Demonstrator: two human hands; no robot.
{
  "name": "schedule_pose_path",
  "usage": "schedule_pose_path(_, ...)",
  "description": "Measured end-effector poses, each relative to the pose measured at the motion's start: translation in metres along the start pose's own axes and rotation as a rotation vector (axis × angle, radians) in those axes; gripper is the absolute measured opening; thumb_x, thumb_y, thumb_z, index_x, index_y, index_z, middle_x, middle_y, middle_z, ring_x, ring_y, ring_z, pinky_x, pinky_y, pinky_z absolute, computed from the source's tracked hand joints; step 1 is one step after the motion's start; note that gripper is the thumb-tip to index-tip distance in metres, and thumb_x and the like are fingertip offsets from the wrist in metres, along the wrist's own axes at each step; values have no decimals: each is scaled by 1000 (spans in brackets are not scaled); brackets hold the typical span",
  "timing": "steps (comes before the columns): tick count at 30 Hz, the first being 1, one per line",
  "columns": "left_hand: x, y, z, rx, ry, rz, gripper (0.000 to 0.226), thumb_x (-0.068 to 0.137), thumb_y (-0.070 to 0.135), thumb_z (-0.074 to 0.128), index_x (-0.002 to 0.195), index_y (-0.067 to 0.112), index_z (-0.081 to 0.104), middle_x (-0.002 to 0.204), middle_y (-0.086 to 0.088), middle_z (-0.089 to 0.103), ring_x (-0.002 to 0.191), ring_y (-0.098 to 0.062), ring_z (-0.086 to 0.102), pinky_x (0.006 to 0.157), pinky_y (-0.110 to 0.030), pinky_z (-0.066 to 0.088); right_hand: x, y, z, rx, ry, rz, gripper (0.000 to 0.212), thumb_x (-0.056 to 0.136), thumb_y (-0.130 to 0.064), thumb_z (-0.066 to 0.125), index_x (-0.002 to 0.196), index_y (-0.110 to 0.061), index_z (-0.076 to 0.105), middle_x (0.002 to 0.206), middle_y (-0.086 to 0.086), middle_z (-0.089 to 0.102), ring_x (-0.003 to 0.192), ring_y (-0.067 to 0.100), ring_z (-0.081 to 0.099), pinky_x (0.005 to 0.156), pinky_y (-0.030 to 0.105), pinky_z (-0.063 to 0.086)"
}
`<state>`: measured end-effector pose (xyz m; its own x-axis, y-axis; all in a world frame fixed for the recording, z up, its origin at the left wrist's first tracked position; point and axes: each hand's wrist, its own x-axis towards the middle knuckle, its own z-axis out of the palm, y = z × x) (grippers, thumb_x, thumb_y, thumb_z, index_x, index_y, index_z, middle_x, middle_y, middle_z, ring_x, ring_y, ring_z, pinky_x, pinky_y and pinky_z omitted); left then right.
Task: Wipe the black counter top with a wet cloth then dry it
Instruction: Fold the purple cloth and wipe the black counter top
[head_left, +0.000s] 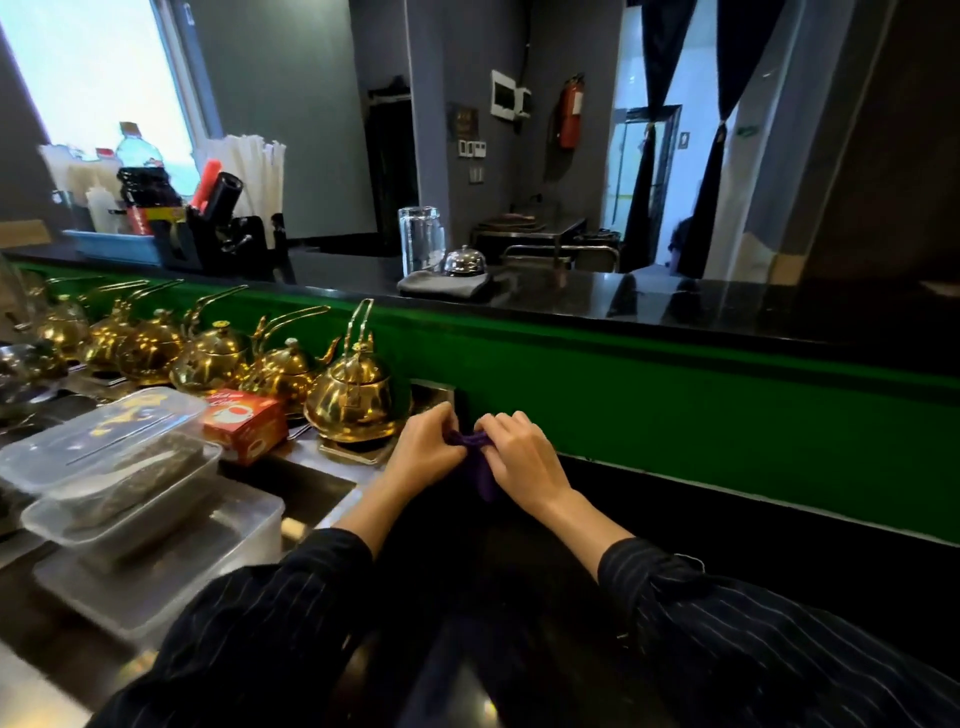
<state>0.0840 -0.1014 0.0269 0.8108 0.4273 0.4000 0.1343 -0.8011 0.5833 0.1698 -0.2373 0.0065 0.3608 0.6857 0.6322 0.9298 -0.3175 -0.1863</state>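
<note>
A small purple cloth (479, 462) is bunched between both my hands, just above the lower black counter top (701, 525) by the green wall panel. My left hand (427, 448) pinches its left end with curled fingers. My right hand (522, 457) grips the right end, and a strip of cloth hangs down below it. Most of the cloth is hidden inside my fingers. A higher black counter top (675, 301) runs along the top of the green panel.
A row of brass teapots (358, 395) lines the steel ledge on the left, with a red tea box (244, 423) and stacked clear plastic containers (119, 467) in front. On the upper counter sit a folded grey cloth (441, 285), a service bell (464, 261) and a glass jar (421, 239).
</note>
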Motion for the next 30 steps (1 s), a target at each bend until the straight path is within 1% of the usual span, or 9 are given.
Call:
schedule_pose_path(3,10,50,24,-82,3,124,21,64,4,63,76,11,47,64,-1,55,59,-22,52,57,-35,42,-18,34,-34,-50,39,100,30,87,-9,59,116,-7,62,106,7,66,96,28,56,79,44,50)
schedule_pose_path(6,25,100,45,-130,-36,268,22,68,-3,56,83,12,48,64,5,54,58,-16,51,58,-31,42,-38,71,-72,-104,54,193,16,91,-22,59,92,-8,64,93,6,58,88,26,50,73,43,47)
schedule_pose_path(9,40,150,67,-103,-62,437,25,75,1,49,95,16,46,81,0,62,74,-27,60,66,-42,49,-55,109,-115,-43,96,348,28,92,-33,60,85,-6,60,94,6,51,86,23,46,73,37,42)
schedule_pose_path(12,53,204,89,-31,-13,529,31,88,7,48,118,14,45,110,-7,61,86,-38,62,69,-47,50,-64,140,-163,115,177,466,24,92,-27,62,77,-12,51,81,2,50,74,22,50,66,35,37)
schedule_pose_path(15,70,249,110,29,35,623,37,94,14,45,131,12,39,125,-12,53,82,-43,64,63,-51,51,-68,163,-210,103,197,531,21,95,-23,54,79,-17,44,76,0,56,70,23,56,60,38,41)
schedule_pose_path(20,105,315,142,8,70,633,38,97,17,43,133,7,37,123,-17,52,82,-47,63,64,-53,50,-60,206,-272,-180,313,494,14,99,-21,45,91,-13,53,91,5,58,80,30,59,62,39,42)
schedule_pose_path(26,157,353,170,2,8,670,48,89,-6,42,135,3,33,122,-21,51,93,-44,60,65,-43,42,-25,274,-317,-519,136,471,18,98,-29,46,102,-15,56,96,8,55,88,35,60,63,37,40)
schedule_pose_path(28,172,348,174,74,-18,676,60,83,-11,43,139,4,30,118,-21,54,99,-39,58,71,-41,42,-14,291,-318,-594,27,427,19,96,-32,49,102,-18,59,98,7,56,93,32,60,65,36,39)
schedule_pose_path(30,185,337,174,119,-36,648,60,82,-8,44,139,6,31,114,-22,57,105,-38,54,80,-45,46,-4,303,-312,-646,-95,416,19,95,-33,52,105,-21,63,105,6,57,103,29,56,76,39,42)
